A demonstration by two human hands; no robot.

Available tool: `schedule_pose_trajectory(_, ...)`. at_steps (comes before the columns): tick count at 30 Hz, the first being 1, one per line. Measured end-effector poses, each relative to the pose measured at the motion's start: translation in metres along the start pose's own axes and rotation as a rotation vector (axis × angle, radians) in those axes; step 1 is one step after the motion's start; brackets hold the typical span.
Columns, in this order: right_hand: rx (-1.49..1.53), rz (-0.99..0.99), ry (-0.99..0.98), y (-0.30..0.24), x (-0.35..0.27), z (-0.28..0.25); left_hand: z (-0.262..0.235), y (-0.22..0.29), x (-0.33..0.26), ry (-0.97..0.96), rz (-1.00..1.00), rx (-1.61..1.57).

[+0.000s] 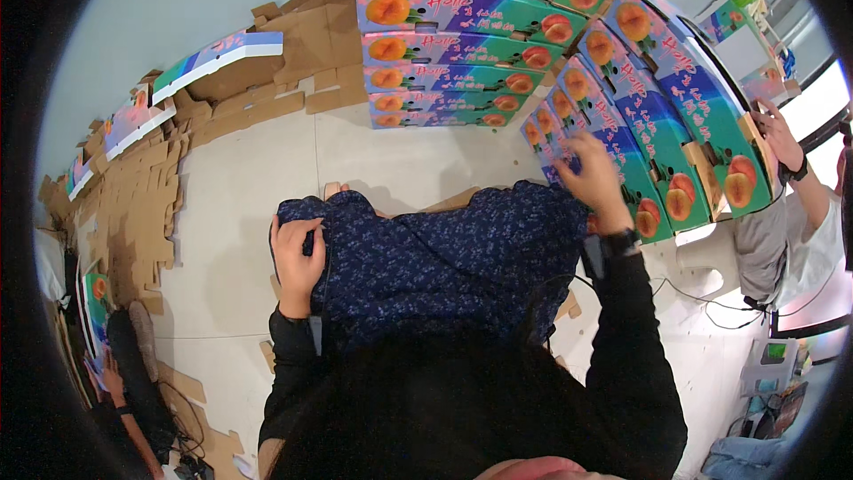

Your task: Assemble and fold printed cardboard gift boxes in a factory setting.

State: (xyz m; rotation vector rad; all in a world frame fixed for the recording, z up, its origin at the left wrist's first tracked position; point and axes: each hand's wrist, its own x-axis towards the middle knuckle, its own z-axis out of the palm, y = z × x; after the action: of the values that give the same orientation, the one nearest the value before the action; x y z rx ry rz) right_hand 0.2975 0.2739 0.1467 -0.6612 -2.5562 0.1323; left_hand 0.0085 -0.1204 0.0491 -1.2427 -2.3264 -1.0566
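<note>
By stacked fruit boxes (462, 62), R hand (593, 180) maybe touches one.

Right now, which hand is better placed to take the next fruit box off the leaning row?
The right hand, probably. It is raised at the leaning row of fruit boxes, fingers spread at the box edges. The left hand rests far from them, on the dark blue patterned fabric.

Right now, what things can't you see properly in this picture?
- Head view: whatever lies under the dark blue flowered cloth is covered by it; only brown cardboard corners peek out.
- Right hand: fingertips blurred, so its grip is unclear.
- Left hand: fingertips curl out of sight on the cloth.
- Person at the right edge: mostly cut off by the rim.
</note>
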Motion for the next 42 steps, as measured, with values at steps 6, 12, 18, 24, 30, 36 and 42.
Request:
schedule_pose_trajectory(6,0.104,0.179,-0.257,0.024,0.021,0.105,0.002,-0.002,-0.006,0.01,-0.053,-0.043)
schedule_pose_trajectory(12,0.114,0.162,0.44,0.037,0.044,0.135,0.004,-0.006,-0.005,0.0,-0.058,-0.053)
schedule_pose_trajectory(18,0.072,0.352,0.678,0.042,0.047,0.115,0.006,-0.004,-0.002,0.013,-0.057,-0.033)
schedule_pose_trajectory(24,0.041,0.413,0.689,0.042,0.053,0.116,0.008,-0.007,-0.003,-0.004,-0.062,-0.025)
schedule_pose_trajectory(30,0.004,0.442,0.655,0.049,0.054,0.115,0.006,-0.002,0.0,-0.011,-0.079,-0.023)
schedule_pose_trajectory(36,0.096,0.464,0.689,0.06,0.05,0.113,0.009,-0.004,-0.001,0.017,-0.084,-0.023)
schedule_pose_trajectory(42,0.249,0.443,0.761,0.074,0.043,0.111,0.008,-0.003,0.001,0.014,-0.092,-0.027)
